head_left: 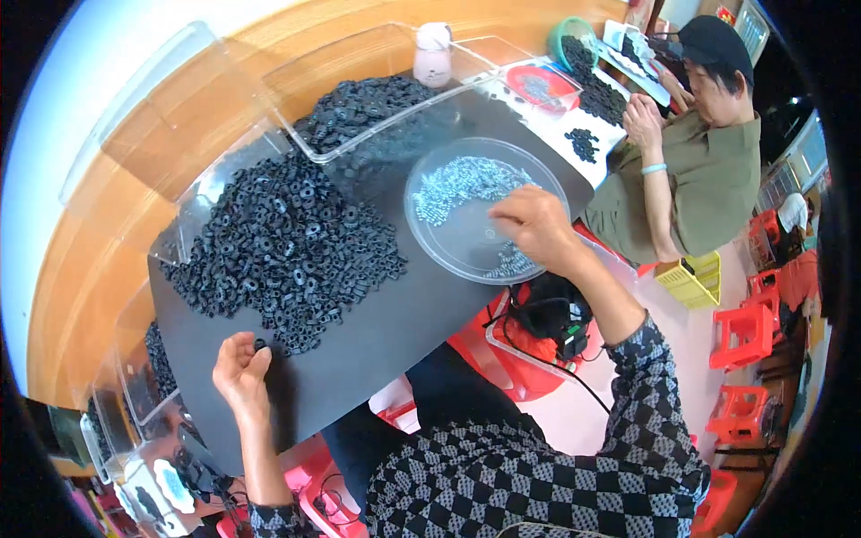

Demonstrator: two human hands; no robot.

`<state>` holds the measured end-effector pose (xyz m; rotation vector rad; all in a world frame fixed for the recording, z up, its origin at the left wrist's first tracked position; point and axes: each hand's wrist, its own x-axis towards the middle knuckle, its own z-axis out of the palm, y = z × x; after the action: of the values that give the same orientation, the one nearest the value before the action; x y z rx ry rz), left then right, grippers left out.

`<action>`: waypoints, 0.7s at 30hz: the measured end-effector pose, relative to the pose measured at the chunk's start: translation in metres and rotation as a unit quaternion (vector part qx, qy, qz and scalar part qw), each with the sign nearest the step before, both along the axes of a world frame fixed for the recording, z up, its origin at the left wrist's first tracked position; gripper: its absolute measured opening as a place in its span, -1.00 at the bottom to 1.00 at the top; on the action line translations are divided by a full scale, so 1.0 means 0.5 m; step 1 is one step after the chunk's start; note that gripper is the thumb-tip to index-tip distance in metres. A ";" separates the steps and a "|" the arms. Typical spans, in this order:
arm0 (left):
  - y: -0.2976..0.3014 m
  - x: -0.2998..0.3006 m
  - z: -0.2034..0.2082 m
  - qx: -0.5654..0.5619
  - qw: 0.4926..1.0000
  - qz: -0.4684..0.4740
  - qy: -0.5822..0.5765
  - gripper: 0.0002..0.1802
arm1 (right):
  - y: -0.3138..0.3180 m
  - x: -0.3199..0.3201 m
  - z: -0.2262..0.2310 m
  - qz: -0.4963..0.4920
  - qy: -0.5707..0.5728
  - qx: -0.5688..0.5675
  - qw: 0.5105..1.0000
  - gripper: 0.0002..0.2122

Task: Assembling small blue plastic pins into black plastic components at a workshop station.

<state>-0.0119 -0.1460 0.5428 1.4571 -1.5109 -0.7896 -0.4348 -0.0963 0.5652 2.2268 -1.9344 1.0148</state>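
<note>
Close to the near left edge of the dark tabletop, my left hand pinches a small black plastic part between thumb and fingers. Just beyond it spreads a big heap of similar black plastic parts. My right hand is over a clear round shallow tray, its fingertips pressed together. Whatever they hold, if anything, is too small to make out. Tiny silvery metal pieces, too fine to name, lie in the tray's far part, with more under my right wrist.
Clear plastic bins with more black parts stand behind the heap. A pale pink bottle stands by the wall. At right a co-worker sits with hands raised near a red dish. Red stools and a yellow crate stand on the floor.
</note>
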 end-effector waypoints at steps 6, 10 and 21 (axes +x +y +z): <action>0.081 -0.056 0.055 0.026 0.998 0.005 0.053 -0.75 | -0.047 0.011 -0.027 0.055 0.064 0.069 0.994 -0.82; 0.109 -0.111 0.035 0.037 0.993 -0.052 0.103 -0.76 | -0.109 0.049 -0.035 0.081 0.097 0.020 0.992 -0.68; 0.117 -0.149 0.014 0.102 0.973 -0.074 0.192 -0.74 | -0.096 0.020 -0.030 0.057 0.114 0.003 0.992 -0.77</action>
<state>-0.0864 -0.0877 0.5496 1.2524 -1.2788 -1.2691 -0.4249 -0.1445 0.5502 2.3621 -1.7359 0.7272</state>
